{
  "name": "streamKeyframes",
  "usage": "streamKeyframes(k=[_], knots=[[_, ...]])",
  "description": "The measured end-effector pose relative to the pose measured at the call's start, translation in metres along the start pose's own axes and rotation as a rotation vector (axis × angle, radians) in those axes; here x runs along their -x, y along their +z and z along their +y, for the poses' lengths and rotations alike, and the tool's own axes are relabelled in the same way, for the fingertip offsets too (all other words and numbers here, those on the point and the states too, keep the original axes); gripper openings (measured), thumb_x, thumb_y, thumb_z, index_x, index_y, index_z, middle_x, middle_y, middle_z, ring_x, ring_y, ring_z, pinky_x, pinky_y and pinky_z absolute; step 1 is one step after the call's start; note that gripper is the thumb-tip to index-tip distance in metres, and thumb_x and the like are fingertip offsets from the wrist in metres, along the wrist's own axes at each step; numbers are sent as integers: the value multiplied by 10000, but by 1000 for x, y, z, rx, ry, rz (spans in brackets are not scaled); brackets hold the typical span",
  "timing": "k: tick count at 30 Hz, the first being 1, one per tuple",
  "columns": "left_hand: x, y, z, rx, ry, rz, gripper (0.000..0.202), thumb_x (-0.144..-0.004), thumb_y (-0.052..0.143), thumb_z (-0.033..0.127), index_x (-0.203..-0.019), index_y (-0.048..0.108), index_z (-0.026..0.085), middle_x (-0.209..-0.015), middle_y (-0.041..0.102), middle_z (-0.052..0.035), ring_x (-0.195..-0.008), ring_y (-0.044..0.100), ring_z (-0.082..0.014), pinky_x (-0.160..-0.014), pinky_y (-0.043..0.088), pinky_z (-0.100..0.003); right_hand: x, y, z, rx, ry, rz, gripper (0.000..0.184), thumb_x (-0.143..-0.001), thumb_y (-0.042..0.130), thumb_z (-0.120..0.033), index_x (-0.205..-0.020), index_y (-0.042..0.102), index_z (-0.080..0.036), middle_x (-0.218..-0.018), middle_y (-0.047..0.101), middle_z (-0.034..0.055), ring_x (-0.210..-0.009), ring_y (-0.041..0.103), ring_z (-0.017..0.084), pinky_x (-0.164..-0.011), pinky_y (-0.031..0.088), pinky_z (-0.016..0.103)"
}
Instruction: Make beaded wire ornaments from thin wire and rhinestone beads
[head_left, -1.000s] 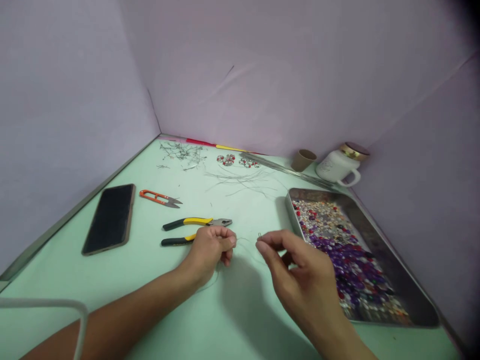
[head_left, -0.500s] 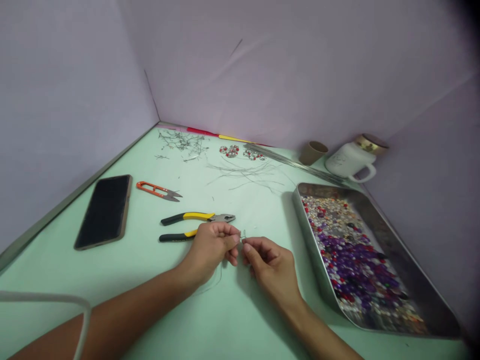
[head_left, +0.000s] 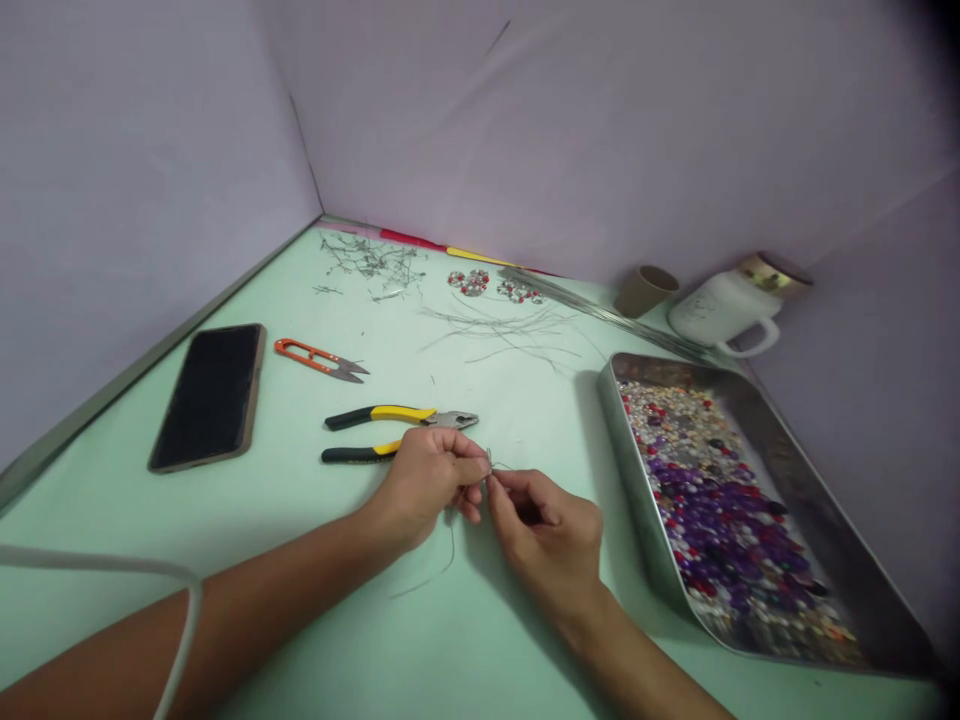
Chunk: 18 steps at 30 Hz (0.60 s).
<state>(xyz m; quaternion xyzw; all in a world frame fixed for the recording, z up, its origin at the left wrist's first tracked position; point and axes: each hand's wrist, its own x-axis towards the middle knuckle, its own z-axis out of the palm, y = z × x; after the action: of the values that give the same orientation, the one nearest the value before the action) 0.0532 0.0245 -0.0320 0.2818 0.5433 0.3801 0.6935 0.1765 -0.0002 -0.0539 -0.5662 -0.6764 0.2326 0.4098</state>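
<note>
A thin wire (head_left: pixel 452 550) is pinched between the fingertips of my left hand (head_left: pixel 429 480); its loose end curves down below that hand over the table. My right hand (head_left: pixel 551 515) pinches the same wire's bent upper part, fingertips almost touching those of the left. Fine detail of the bends is too small to make out. Just behind my left hand lie yellow-and-black pliers (head_left: pixel 405 413), jaws apart, one handle partly covered by the hand. Orange thread snips (head_left: pixel 319 358) rest farther back on the left.
A metal tray (head_left: pixel 645 530) of mixed beads stands at the right. Behind it are a white lidded mug (head_left: pixel 724 310) and a brown cup (head_left: pixel 646 290). Loose wires (head_left: pixel 502 330), beaded pieces (head_left: pixel 469 283) and twisted wire bits (head_left: pixel 367 258) lie at the back. A phone (head_left: pixel 210 395) lies left; a white cable (head_left: pixel 193 620) crosses my left arm.
The view has shifted slightly. My fingertips have come closer together on the wire, and its hanging end shows more clearly beneath my left hand.
</note>
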Motion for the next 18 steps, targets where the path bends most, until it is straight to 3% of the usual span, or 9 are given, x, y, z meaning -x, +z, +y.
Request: streamKeyframes(k=[6, 12, 18], knots=[[0, -2, 1, 4, -1, -37, 81, -618, 559, 133, -545, 525, 136, -349, 428, 48, -312, 361, -58, -322, 304, -188, 0, 0, 3, 107, -62, 29, 127, -743, 528, -232, -697, 625, -165, -476, 580, -3, -398, 498, 101, -443, 400, 216], [0, -2, 2, 76, -9, -72, 78, -603, 544, 117, -530, 522, 133, -355, 430, 40, -322, 369, -64, -324, 314, -191, 0, -1, 5, 154, -138, 32, 106, -744, 530, -191, -730, 625, -145, -558, 631, 29, -468, 549, 115, -476, 406, 214], [0, -2, 3, 163, -57, -113, 149, -618, 522, 113, -475, 481, 131, -376, 433, 32, -330, 380, -58, -328, 294, -182, -2, 1, 13, 211, -286, 89, 82, -734, 553, -186, -726, 627, -151, -544, 627, 0, -435, 529, 86, -440, 369, 183]])
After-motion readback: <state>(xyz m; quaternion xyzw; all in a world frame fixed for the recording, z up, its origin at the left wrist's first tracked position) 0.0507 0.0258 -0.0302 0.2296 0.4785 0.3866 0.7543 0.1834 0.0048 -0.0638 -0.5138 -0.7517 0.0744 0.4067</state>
